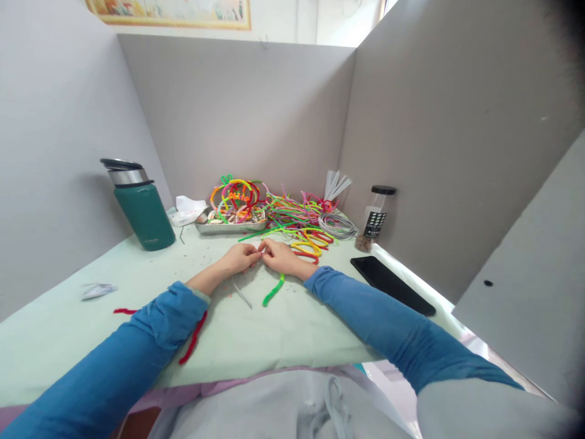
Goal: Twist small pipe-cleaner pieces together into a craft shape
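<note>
My left hand (pixel 240 257) and my right hand (pixel 280 256) meet fingertip to fingertip over the table, both pinched closed. What they pinch is too small to make out; a whitish bit shows by the fingertips. Below my left hand, a thin grey wire (pixel 242 294) slants across the cloth. Under my right hand, a short green pipe cleaner (pixel 273 292) sticks out toward me. Scissors with yellow and red handles (pixel 309 247) lie just beyond my right hand. Dark red pipe cleaner pieces (pixel 194 339) show beside my left forearm.
Behind my hands stand a metal tray (pixel 231 228) of scraps and colourful hoops (pixel 237 194), a heap of pipe cleaners (pixel 292 210) and a grey wire coil (pixel 337 225). A green bottle (pixel 145 210) stands left; a clear bottle (pixel 373 221) and black phone (pixel 393 285) are right. Grey partitions (pixel 237 103) enclose the table.
</note>
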Demonstrator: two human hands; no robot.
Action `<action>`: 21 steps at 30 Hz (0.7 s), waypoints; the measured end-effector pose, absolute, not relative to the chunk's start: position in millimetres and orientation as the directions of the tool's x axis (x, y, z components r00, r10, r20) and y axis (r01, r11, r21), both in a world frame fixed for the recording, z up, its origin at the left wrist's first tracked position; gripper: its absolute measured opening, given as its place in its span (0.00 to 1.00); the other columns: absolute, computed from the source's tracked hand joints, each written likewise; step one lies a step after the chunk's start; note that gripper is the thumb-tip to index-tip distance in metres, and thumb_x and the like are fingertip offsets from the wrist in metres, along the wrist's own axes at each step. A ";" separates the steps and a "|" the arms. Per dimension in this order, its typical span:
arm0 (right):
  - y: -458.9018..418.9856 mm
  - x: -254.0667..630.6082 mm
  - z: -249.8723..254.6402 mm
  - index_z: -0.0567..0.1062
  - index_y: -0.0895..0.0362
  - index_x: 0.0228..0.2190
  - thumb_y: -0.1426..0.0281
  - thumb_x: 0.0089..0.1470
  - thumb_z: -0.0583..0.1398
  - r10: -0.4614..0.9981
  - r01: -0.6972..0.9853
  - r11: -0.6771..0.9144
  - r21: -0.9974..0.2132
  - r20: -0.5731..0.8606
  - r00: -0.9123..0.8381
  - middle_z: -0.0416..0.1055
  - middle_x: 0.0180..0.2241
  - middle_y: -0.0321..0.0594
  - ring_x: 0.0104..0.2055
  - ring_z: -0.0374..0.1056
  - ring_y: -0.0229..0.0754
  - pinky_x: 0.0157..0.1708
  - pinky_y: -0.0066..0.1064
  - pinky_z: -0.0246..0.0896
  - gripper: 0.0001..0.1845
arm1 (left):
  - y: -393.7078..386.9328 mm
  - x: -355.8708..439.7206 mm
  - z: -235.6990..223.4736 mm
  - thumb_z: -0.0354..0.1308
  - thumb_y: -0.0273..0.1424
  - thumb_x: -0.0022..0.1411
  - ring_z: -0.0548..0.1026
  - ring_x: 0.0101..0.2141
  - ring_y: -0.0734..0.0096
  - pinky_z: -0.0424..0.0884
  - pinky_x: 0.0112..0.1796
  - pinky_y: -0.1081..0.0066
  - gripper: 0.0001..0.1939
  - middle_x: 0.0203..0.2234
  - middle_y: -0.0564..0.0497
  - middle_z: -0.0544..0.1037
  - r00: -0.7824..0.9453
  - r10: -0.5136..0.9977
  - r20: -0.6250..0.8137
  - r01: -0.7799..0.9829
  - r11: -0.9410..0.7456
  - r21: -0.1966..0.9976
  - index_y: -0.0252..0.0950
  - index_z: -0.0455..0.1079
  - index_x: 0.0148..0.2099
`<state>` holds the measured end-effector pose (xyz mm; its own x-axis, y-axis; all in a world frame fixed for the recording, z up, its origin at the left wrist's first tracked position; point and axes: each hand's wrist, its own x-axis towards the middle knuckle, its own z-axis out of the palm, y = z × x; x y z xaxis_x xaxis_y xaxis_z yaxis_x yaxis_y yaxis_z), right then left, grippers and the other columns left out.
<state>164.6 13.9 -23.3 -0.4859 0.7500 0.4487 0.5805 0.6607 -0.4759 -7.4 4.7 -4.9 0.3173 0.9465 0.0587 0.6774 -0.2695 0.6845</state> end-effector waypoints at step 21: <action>14.6 164.3 -23.4 0.70 0.58 0.38 0.71 0.52 0.55 0.752 0.579 0.658 -0.481 0.446 -0.485 0.70 0.27 0.35 0.28 0.62 0.36 0.29 0.26 0.51 0.11 | 2.3 -4.6 -1.0 0.52 0.45 0.54 0.61 0.13 0.79 0.56 0.17 0.76 0.17 0.16 0.55 0.70 0.290 0.955 0.058 0.706 -0.254 0.661 0.36 0.64 0.25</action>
